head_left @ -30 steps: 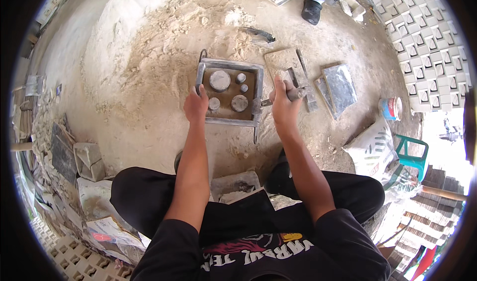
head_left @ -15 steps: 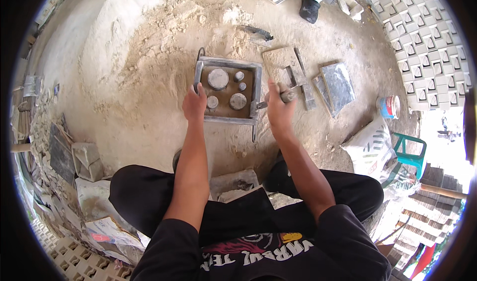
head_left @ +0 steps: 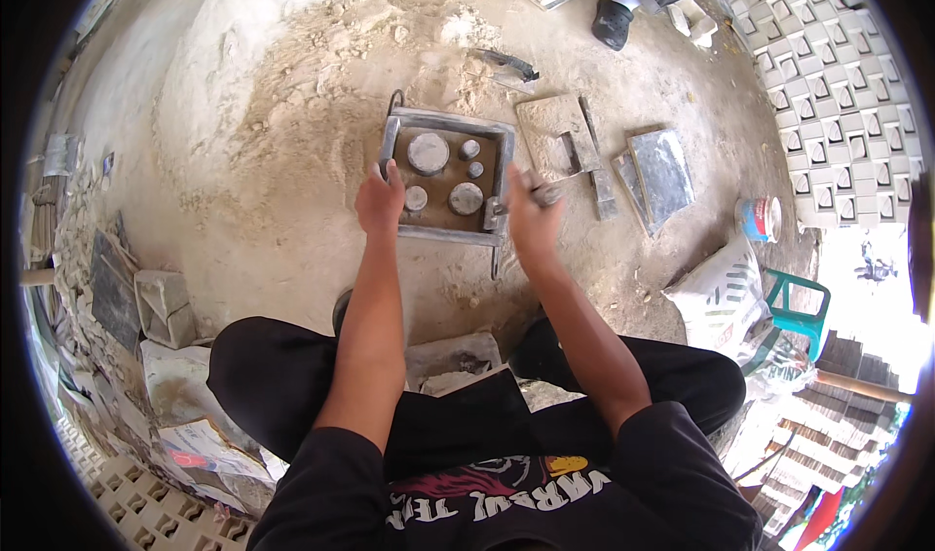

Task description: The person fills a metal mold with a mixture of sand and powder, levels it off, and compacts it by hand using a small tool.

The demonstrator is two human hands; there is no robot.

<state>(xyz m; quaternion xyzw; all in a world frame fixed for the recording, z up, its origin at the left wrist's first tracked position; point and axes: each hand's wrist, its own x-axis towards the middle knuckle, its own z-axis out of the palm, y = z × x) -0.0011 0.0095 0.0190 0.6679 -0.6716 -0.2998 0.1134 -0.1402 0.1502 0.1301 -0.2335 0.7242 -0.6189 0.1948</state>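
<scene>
One left hand [head_left: 378, 200] gripped the left wall of a square frame [head_left: 448, 234], thumb over the rim. Frame lay flat on dusty ground [head_left: 292, 268], five round grey pieces [head_left: 429, 153] set in brown fill [head_left: 443, 183]. Right hand [head_left: 534, 224] was closed around a blurred tool [head_left: 549, 195], its head at the right wall; couldn't tell if touching. Further right lay a tan board [head_left: 543, 134], overlapping panels [head_left: 664, 176], then a bucket [head_left: 758, 219].

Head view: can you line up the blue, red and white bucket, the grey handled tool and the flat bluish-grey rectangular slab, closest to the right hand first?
1. Grey handled tool: held in the right hand.
2. Flat bluish-grey rectangular slab: to that hand's right.
3. Blue, red and white bucket: farther right, past the slab.
</scene>
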